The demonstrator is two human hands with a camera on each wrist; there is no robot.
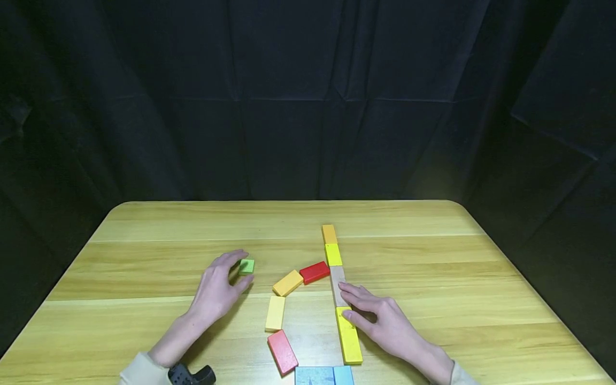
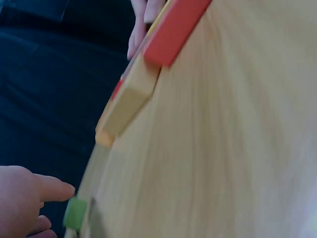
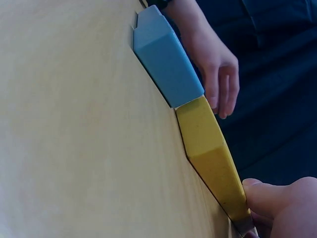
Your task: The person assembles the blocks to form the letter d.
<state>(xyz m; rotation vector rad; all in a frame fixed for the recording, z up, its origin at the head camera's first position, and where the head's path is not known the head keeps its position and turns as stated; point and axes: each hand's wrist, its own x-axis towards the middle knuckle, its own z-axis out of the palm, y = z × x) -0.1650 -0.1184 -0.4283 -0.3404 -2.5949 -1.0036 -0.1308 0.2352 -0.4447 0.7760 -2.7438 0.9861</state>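
Observation:
In the head view, my left hand (image 1: 218, 286) reaches around a small green block (image 1: 247, 266) on the table. Its thumb and forefinger are spread wider than the block, the thumb close to the near side; the left wrist view shows the same green block (image 2: 75, 213) by the thumb tip. My right hand (image 1: 385, 323) rests its fingertips on a grey block (image 1: 337, 280). The right thumb touches the yellow block (image 1: 350, 342) in the straight row. A smaller yellow block (image 1: 333, 255) and an orange block (image 1: 329, 234) extend that row away from me.
A curve of blocks runs left from the row: red (image 1: 315, 272), orange-yellow (image 1: 287, 283), cream (image 1: 275, 313) and pinkish red (image 1: 282, 353). Blue blocks (image 1: 314, 376) lie at the bottom edge. The wooden table (image 1: 144, 251) meets a dark curtain (image 1: 289, 149) behind.

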